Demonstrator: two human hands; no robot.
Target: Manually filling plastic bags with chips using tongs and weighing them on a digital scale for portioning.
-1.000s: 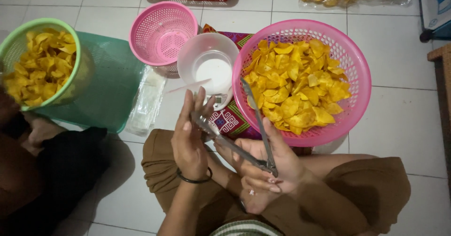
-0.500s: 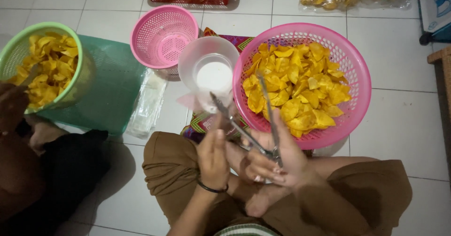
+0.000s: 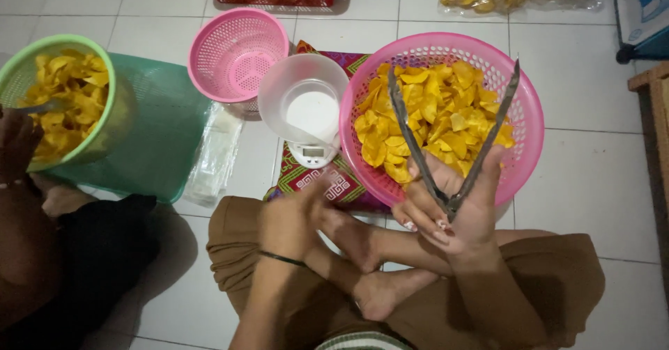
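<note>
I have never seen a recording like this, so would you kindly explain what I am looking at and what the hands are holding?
There is no machine here. A camera worn on a person's head looks down at their lap as they sit cross-legged on a white tiled floor.

Their right hand holds metal tongs, spread open over a pink basket of yellow chips. Their left hand is empty and rests near the knee.

Beside the basket, a clear plastic tub sits on a small white scale. Further left are an empty pink basket and a green basket of chips, which another person's hand is touching.
</note>
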